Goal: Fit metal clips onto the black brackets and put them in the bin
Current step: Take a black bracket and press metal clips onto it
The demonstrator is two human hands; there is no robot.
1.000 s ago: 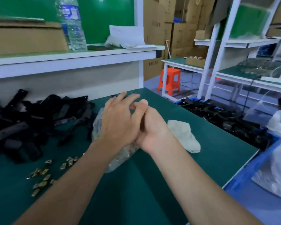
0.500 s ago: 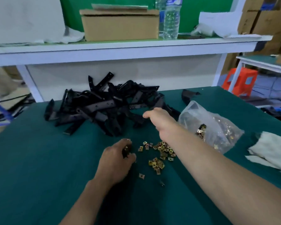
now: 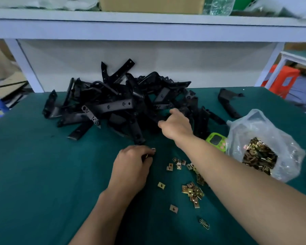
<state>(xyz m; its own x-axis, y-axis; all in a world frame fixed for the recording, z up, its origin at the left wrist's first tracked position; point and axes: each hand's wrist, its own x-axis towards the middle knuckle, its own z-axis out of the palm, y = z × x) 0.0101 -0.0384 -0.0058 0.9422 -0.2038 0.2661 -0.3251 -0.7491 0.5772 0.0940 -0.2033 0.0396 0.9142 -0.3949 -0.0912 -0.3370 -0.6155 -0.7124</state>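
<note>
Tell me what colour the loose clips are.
Brassy gold; the clips show best in the head view.

Two hands show: the left hand (image 3: pixel 132 167) and the right hand (image 3: pixel 177 126). Beyond them is one heap of black brackets (image 3: pixel 113 106), too tangled to count, plainly dozens. One lone bracket (image 3: pixel 226 103) lies off to the right hand's right. Some twenty loose clips (image 3: pixel 193 191) lie right of the left hand, with one more clip (image 3: pixel 153 149) at its fingertips. Right of the right hand are one clear bag (image 3: pixel 254 124) of clips and one green device (image 3: pixel 215 139).

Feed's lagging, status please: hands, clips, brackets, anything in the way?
Left hand pinches a metal clip. Right hand at the bracket pile, grip unclear. Loose clips scattered nearby; green gadget close beside the right arm.
</note>
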